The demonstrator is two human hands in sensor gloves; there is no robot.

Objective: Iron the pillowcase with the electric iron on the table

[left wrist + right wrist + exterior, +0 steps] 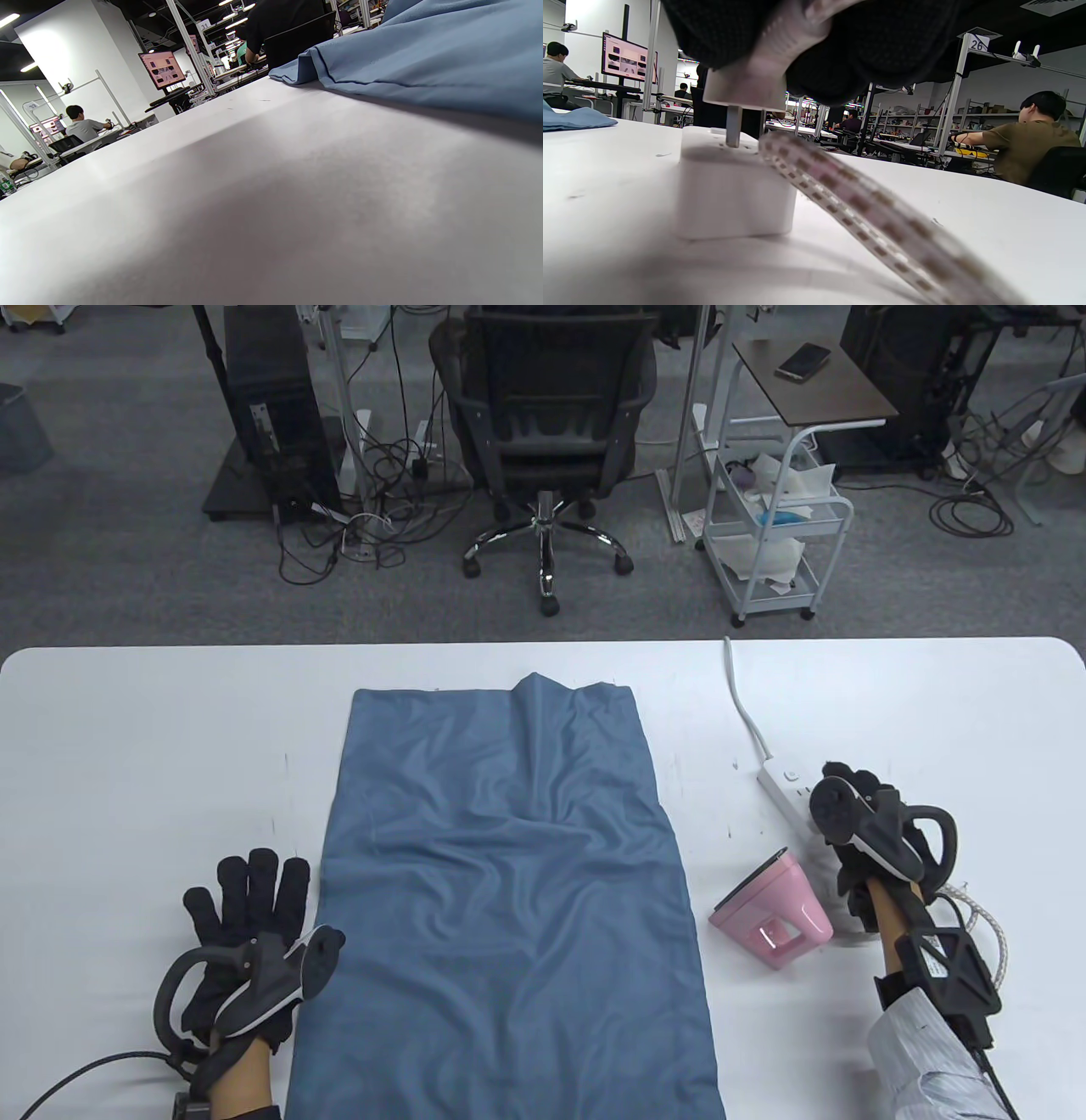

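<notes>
A wrinkled blue pillowcase (501,891) lies lengthwise in the middle of the white table (127,746); its edge shows in the left wrist view (424,63). A pink electric iron (774,914) rests on the table to its right. My left hand (246,916) rests flat on the table, fingers spread, just left of the pillowcase. My right hand (857,814) is over the white power strip (785,789) and grips the iron's white plug (746,91), whose prongs sit partly in the strip's socket (734,186). The braided cord (865,212) trails from the plug.
The power strip's white cable (742,704) runs to the table's far edge. The iron's braided cord (984,908) loops right of my right wrist. Beyond the table are an office chair (547,415) and a white cart (776,526).
</notes>
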